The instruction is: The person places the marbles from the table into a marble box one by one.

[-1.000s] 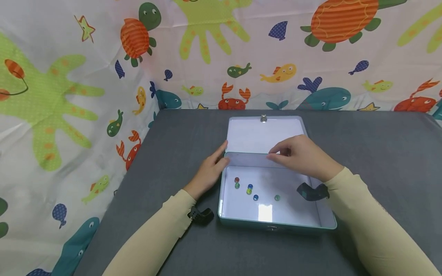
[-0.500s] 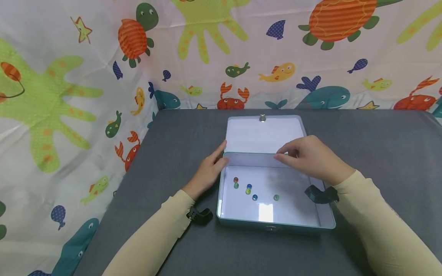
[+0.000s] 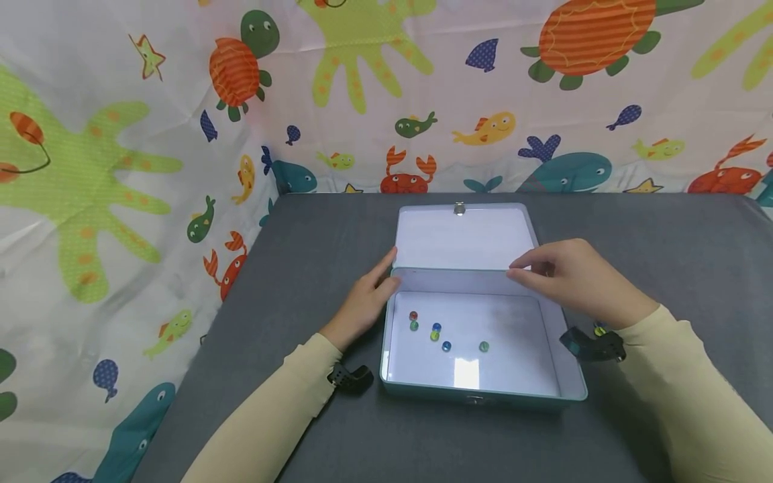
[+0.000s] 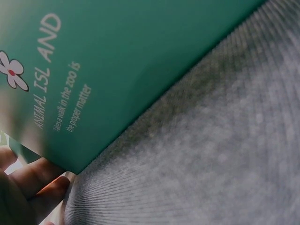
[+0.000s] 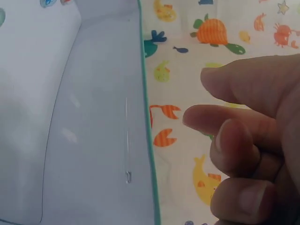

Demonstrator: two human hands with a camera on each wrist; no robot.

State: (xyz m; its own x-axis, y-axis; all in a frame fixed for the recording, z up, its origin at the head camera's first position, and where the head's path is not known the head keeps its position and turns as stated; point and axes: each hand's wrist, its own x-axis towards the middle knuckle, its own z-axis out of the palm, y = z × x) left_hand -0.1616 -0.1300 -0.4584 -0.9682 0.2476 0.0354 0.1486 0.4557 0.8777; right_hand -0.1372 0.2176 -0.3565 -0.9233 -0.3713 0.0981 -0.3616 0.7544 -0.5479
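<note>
An open tin box (image 3: pixel 477 397), teal outside and white inside, stands on the table with its lid (image 3: pixel 465 235) folded back. Several glass marbles lie on its floor, among them a red one (image 3: pixel 413 315), a blue one (image 3: pixel 446 347) and a green one (image 3: pixel 484 347). My left hand (image 3: pixel 361 303) touches the box's back left corner, fingers mostly straight; printed lettering covers the teal side wall (image 4: pixel 117 79) near it. Over the back right rim hovers my right hand (image 3: pixel 582 278). Thumb and index finger stand apart in the right wrist view, with nothing between them.
Dark grey cloth (image 3: pixel 326 235) covers the table. To the right of the box, partly behind the right wrist camera (image 3: pixel 592 347), shows a small yellow-green thing (image 3: pixel 599 329), perhaps a marble. A curtain (image 3: pixel 362 134) printed with sea animals hangs behind and at the left.
My right hand has moved to the right along the box's back edge, and the small yellow-green thing beyond the box has come into sight. The left hand and the marbles in the box stay put.
</note>
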